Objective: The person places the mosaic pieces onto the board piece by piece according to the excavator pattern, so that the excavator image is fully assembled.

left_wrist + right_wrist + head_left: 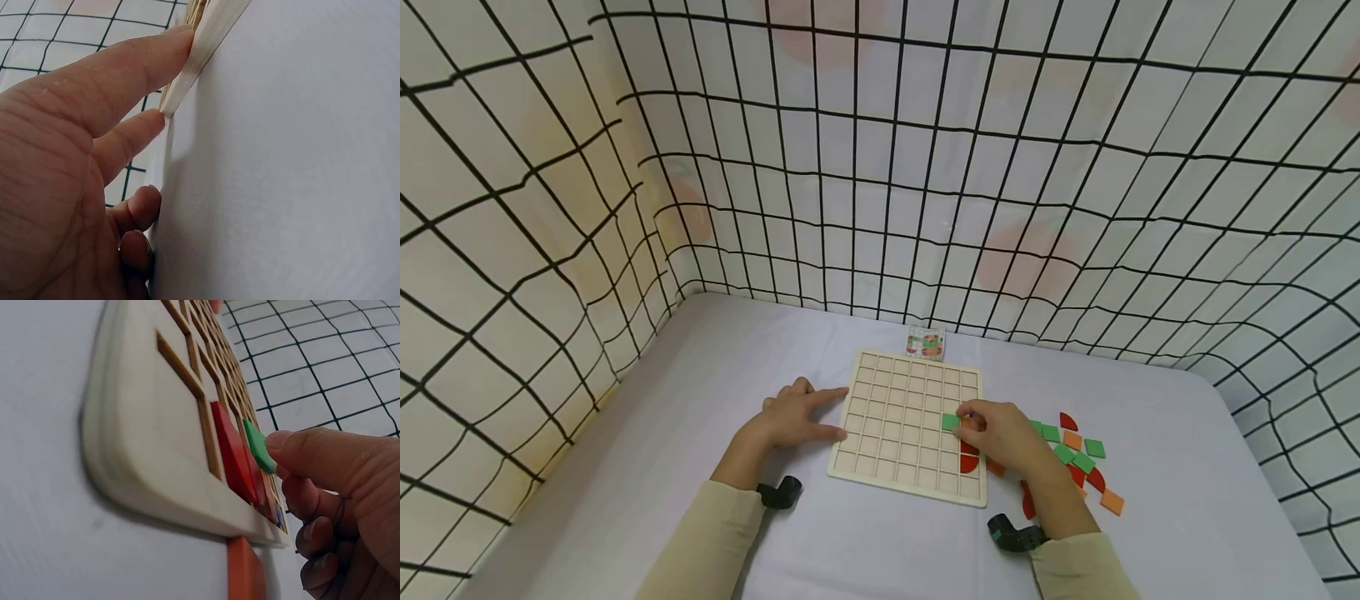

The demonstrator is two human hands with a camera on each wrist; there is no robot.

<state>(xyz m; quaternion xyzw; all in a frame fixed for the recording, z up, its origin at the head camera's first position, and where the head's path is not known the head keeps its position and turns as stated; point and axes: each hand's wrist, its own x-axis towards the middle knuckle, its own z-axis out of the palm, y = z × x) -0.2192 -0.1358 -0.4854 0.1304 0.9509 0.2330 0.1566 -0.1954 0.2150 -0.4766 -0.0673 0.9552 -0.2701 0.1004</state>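
Picture-card (925, 342) beyond board (891, 417), 1 green tile (950, 422) in right hand (1004, 433)

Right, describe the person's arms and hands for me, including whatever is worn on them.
The left sleeve and right sleeve are beige, ending near the wrists. The left wrist device and right wrist device are small and black. The left hand and right hand wear no gloves.

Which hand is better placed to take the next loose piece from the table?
Probably the right hand: it is at the green square, close beside the loose pieces. The left hand is across the board, its fingers at the left edge.
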